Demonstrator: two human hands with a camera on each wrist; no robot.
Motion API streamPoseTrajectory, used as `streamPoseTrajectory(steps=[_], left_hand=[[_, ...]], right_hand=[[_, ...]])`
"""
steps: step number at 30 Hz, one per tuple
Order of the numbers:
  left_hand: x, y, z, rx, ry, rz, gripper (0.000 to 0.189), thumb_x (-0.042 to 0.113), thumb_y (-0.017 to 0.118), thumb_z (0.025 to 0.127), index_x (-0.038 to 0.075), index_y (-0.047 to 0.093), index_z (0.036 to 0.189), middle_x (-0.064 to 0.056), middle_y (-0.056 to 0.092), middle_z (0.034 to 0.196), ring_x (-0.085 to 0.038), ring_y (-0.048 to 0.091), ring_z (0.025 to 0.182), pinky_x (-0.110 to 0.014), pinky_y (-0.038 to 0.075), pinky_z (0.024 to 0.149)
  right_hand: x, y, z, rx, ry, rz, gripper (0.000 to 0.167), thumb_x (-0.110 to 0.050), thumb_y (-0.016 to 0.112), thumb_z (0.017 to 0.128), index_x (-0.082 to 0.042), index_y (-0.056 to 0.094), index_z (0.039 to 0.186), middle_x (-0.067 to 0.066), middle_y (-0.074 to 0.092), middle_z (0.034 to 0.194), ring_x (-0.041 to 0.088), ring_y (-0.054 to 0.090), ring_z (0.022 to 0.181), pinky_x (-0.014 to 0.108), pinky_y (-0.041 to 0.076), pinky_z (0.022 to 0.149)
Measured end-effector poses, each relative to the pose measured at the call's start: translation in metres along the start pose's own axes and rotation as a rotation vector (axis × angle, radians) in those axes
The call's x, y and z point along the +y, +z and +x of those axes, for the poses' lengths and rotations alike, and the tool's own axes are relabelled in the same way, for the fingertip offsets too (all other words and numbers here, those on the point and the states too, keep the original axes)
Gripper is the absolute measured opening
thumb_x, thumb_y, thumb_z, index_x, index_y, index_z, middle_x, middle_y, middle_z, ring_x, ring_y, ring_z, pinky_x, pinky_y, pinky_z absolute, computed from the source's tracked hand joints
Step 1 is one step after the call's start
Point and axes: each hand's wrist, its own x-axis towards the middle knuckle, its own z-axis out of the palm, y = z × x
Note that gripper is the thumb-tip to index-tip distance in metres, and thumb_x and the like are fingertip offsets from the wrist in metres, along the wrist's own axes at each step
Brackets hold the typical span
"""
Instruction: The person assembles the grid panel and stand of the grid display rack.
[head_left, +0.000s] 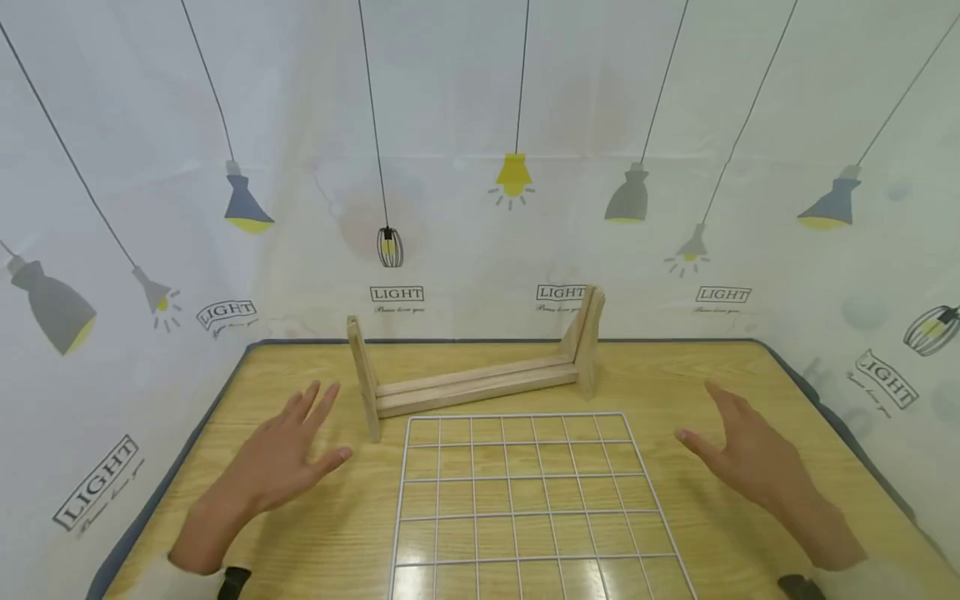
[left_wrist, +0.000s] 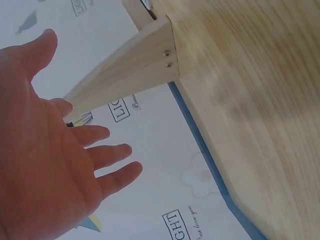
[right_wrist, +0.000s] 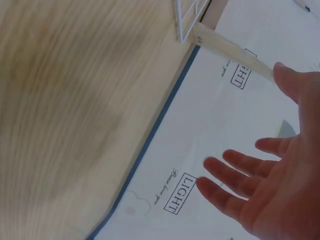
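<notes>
My left hand point(head_left: 273, 458) hovers over the left part of the table, fingers spread and holding nothing. Opposite it, my right hand point(head_left: 761, 458) is held over the right side, its fingers extended and thumb apart. Between the hands a white wire grid panel point(head_left: 528, 477) lies flat, its near edge cut off by the head view. Just behind the grid stands a wooden frame point(head_left: 480, 387) with a long double rail and an upright at each end. In the left wrist view, two screw heads show in the frame's end piece point(left_wrist: 135, 57), beyond my fingers.
The wood-grain table point(head_left: 652, 375) has a dark blue edge point(head_left: 191, 446) along its back and sides. White sheeting point(head_left: 450, 108) printed with hanging lamps and the word LIGHT rises close behind and on both sides.
</notes>
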Motion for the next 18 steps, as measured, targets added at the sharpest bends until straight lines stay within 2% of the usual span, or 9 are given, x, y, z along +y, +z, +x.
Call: streamPoseTrajectory(steps=[3,6,13,15,18], left_hand=[[0.005,0.003,-0.003,-0.003,0.005,-0.031,0.087,0.054,0.054,0.097,0.015,0.009,0.161,-0.029,0.023,0.159,-0.055,0.038,0.134,-0.070,0.043,0.096],[0.010,0.006,-0.005,-0.006,0.005,-0.081,0.087,0.053,0.055,0.098,0.016,0.009,0.161,-0.028,0.026,0.158,-0.053,0.044,0.130,-0.067,0.047,0.093],[0.019,0.013,-0.013,-0.026,-0.019,-0.146,0.085,0.052,0.057,0.097,0.010,0.018,0.159,-0.026,0.035,0.155,-0.050,0.045,0.131,-0.065,0.044,0.098],[0.021,0.014,-0.014,-0.040,-0.041,-0.172,0.085,0.052,0.056,0.098,0.009,0.016,0.159,-0.028,0.036,0.153,-0.051,0.045,0.131,-0.065,0.044,0.098],[0.023,0.014,-0.014,-0.094,-0.085,-0.283,0.090,0.052,0.056,0.098,0.010,0.006,0.160,-0.031,0.036,0.152,-0.051,0.050,0.126,-0.064,0.046,0.096]], right_hand=[[-0.007,0.002,-0.004,-0.060,0.036,0.052,0.091,-0.060,0.052,0.096,0.005,0.024,0.153,0.035,0.042,0.143,0.057,0.050,0.118,0.068,0.048,0.076],[-0.012,0.003,-0.009,-0.077,0.044,0.102,0.086,-0.058,0.053,0.097,0.006,0.031,0.149,0.031,0.050,0.139,0.050,0.057,0.115,0.063,0.051,0.077],[-0.022,0.012,-0.020,-0.121,0.045,0.241,0.066,-0.048,0.058,0.098,0.003,0.046,0.139,0.024,0.065,0.119,0.033,0.069,0.095,0.045,0.058,0.068],[-0.024,0.015,-0.021,-0.146,0.043,0.283,0.062,-0.045,0.059,0.098,0.003,0.049,0.136,0.020,0.068,0.114,0.028,0.069,0.090,0.040,0.058,0.066],[-0.028,0.018,-0.023,-0.198,0.047,0.366,0.058,-0.039,0.060,0.099,0.005,0.050,0.135,0.016,0.069,0.109,0.023,0.069,0.084,0.034,0.058,0.063]])
